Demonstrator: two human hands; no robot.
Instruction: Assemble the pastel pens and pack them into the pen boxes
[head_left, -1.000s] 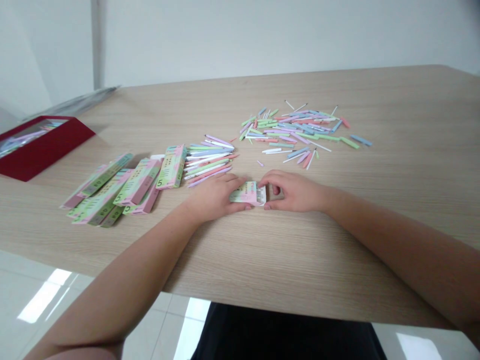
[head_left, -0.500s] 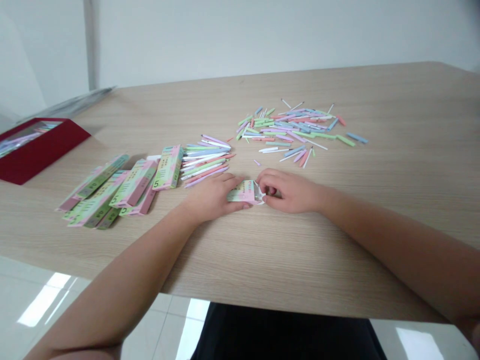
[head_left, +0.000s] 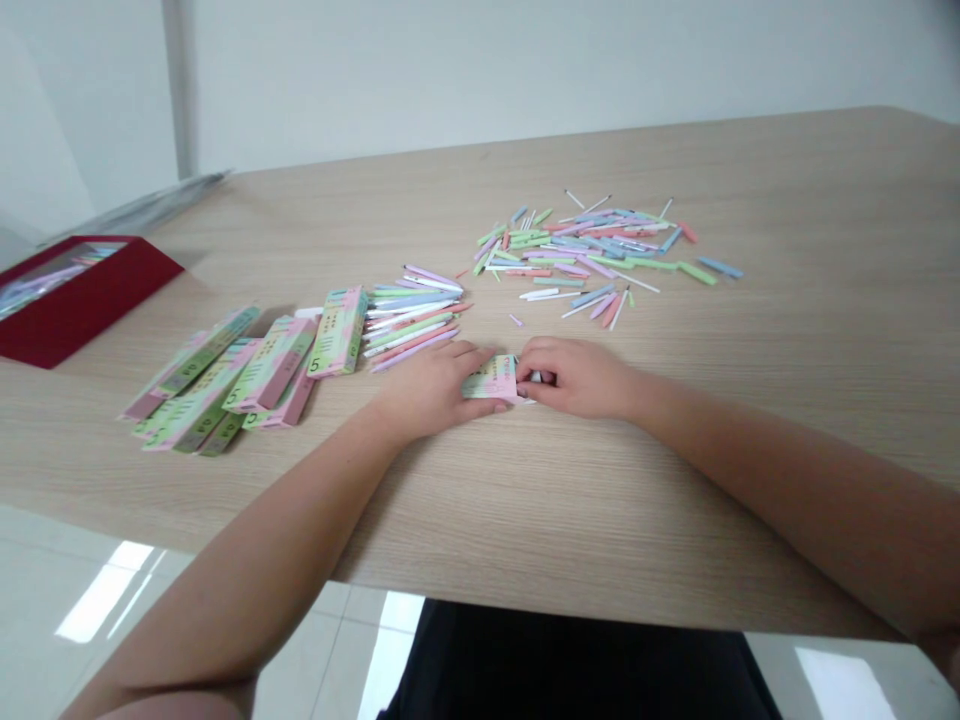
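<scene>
A small pink and green cardboard box (head_left: 491, 378) lies flat on the table, partly under my fingers. My left hand (head_left: 435, 392) grips it along its two long sides, thumb at the near side and fingers at the far one. At the box's right end, my right hand (head_left: 574, 377) has its fingers bent together at the end flap, part of which they hide. Just beyond my left hand lies a row of capped pens (head_left: 412, 315) in pastel colours and white. A similar box (head_left: 337, 332) marked 5 touches the row's left end.
Several more such boxes (head_left: 217, 385) are piled to the left. A dark red bin (head_left: 105, 300) with pens in it stands at the far left. Loose caps and pen parts (head_left: 600, 245) lie scattered across the back middle of the table (head_left: 600, 520).
My right fingers have moved in against the box's end, covering the white flap that showed open before. The left hand keeps its hold. The view has shifted slightly.
</scene>
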